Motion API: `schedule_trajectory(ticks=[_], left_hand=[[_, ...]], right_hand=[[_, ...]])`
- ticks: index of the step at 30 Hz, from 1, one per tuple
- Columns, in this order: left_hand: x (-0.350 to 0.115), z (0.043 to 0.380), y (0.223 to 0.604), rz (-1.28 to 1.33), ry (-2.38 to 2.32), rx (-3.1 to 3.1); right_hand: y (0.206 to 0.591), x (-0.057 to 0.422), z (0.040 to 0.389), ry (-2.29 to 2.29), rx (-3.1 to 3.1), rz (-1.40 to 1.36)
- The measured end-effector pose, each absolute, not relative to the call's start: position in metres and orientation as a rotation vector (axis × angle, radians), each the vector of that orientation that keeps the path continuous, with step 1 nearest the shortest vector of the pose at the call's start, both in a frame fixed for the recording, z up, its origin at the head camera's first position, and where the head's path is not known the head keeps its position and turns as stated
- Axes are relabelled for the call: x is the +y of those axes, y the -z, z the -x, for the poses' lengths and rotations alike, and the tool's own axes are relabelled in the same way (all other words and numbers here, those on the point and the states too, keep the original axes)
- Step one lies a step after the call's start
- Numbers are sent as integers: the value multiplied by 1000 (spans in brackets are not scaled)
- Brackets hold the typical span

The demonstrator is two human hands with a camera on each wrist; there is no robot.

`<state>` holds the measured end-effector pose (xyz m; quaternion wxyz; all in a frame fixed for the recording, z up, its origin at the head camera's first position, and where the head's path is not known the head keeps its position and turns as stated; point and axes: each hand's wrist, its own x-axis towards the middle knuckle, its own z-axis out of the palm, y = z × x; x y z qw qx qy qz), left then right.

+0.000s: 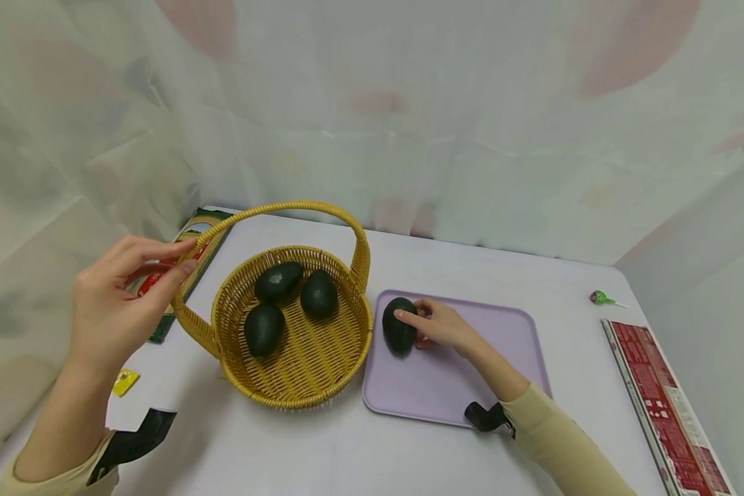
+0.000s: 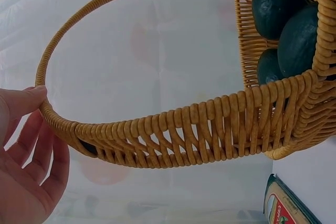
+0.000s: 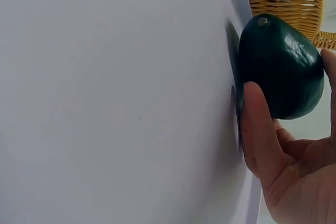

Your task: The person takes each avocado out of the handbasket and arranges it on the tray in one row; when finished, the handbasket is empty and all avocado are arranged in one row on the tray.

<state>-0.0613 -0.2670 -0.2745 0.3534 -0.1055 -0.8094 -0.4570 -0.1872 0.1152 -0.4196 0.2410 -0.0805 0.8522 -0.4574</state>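
A yellow wicker basket point(image 1: 358, 368) with a tall hoop handle point(image 1: 297, 205) stands left of the middle. Three dark green avocados point(image 1: 319, 295) lie inside it. My left hand point(image 1: 114, 300) pinches the left side of the handle between thumb and forefinger, the other fingers loosely bent, as the left wrist view also shows. On the right, my right hand point(image 1: 440, 322) grips another avocado point(image 1: 399, 341) at the left end of a lilac tray point(image 1: 452, 389). The right wrist view has thumb and fingers around this avocado point(image 3: 278, 66), close to the tray surface; contact is unclear.
A green and red package point(image 1: 207, 231) lies behind the left hand, with a small yellow packet point(image 1: 125, 382) nearer. At the right are a lollipop point(image 1: 601, 297) and a long red-and-white box point(image 1: 663, 399). A patterned curtain point(image 1: 440, 138) hangs along the table's back edge.
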Motion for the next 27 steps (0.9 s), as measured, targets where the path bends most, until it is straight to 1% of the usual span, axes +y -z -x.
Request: schedule_trajectory(ticks=[13, 20, 27], left_hand=[[-266, 60, 275, 278, 1156, -2098], [-266, 60, 274, 277, 1139, -2110], [-265, 62, 275, 313, 1108, -2091]], right_hand=[[415, 121, 184, 1228, 2400, 223], [417, 122, 183, 1296, 2370, 211], [411, 128, 182, 1304, 2418, 290]])
